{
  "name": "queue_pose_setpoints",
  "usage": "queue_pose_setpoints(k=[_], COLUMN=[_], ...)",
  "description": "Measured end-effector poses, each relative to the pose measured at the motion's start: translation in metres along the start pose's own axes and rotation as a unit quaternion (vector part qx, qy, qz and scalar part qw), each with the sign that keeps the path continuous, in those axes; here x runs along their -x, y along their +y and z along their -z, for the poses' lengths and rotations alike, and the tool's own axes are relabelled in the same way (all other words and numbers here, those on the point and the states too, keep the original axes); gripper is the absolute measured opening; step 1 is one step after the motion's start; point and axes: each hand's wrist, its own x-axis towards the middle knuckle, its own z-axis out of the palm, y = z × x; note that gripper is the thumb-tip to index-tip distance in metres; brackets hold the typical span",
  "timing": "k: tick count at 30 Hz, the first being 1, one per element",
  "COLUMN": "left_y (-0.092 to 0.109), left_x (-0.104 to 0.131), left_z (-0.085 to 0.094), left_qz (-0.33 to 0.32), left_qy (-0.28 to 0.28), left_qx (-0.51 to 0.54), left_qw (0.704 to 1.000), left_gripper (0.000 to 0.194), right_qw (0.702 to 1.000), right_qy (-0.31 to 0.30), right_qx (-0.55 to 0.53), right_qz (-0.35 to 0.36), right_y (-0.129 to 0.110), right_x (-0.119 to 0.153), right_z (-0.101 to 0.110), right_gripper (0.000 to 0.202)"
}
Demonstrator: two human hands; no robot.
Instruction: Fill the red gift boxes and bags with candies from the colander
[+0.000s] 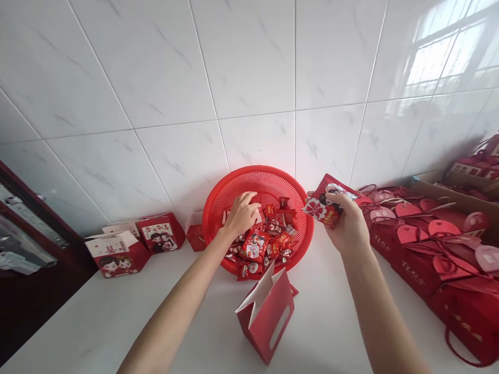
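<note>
My left hand (pixel 243 214) is inside the red plastic basket (pixel 217 196), over the wrapped candies (pixel 276 224), its fingers bent and apart. A pale pink packet (pixel 259 215) lies just under those fingers; whether they touch it is hard to tell. To the right of the basket, my right hand (pixel 348 221) grips red printed candy packets (pixel 326 200) between thumb and fingers, raised above the table. Between my forearms a red paper gift box (pixel 268 316) stands upright with its white-lined top open, in front of the basket.
Several red gift boxes with cartoon couples (pixel 160 235) stand against the tiled wall (pixel 252 71) on the left. Many red bags with cord handles (pixel 434 256) crowd the right side. Behind them sits a cardboard box (pixel 433 187). The white table (pixel 190 333) carries everything.
</note>
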Motion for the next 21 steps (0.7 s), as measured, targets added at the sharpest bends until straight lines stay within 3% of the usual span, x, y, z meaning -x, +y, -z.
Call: queue_pose_setpoints(k=[3,11,18,21], left_y=[0.005,0.008,0.008,0.024], left_x=[-0.004,-0.01,-0.002,0.011], left_z=[-0.008,-0.025,-0.001,0.009], left_qz=[-0.006,0.025,0.008,-0.068], left_qy=[-0.038,-0.037,-0.052,-0.122], left_qx=[-0.017,0.009,0.072,0.176], left_qw=[0.999,0.999,0.996,0.974], left_gripper=[0.034,0.028,0.035,0.027], right_qw=[1.0,0.999,0.999,0.999], right_qy=[0.0,0.006,-0.033,-0.035], right_qx=[0.002,-0.031,0.0,0.007], right_qz=[-0.005,-0.024,-0.012,-0.016], right_y=[0.001,0.0,-0.002,-0.002], right_x=[0.0,0.001,0.001,-0.001], right_z=[-0.001,-0.002,-0.001,0.0], right_gripper=[0.01,0.01,0.01,0.011])
